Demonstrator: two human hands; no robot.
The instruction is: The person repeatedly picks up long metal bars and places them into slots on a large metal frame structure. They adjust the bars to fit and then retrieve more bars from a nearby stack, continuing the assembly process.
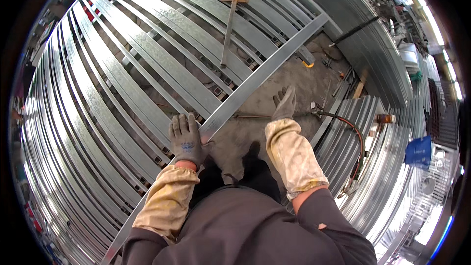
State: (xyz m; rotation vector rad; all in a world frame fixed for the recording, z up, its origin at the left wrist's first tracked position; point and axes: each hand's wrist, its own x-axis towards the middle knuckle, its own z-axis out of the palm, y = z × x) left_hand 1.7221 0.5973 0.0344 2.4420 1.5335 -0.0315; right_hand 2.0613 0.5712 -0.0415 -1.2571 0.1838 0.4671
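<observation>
My left hand (186,140), in a grey work glove, lies flat with its fingers stretched out on the near edge of a large frame of galvanized metal slats (162,61). Under its palm and thumb side runs the long metal edge rail (265,78), which borders the slats. To the right of that rail, my right hand (285,103) hangs over the floor, also gloved, fingers extended and nothing visible in it. A T-shaped wooden piece (228,29) rests across the slats farther off.
Stacked metal sheets (363,44) stand at the right, with more ribbed profiles (338,137) nearer me. A dark and red hose (355,130) curves over them. A blue container (418,152) sits at the far right. Metal offcuts and an orange-yellow item (307,64) lie on the concrete floor.
</observation>
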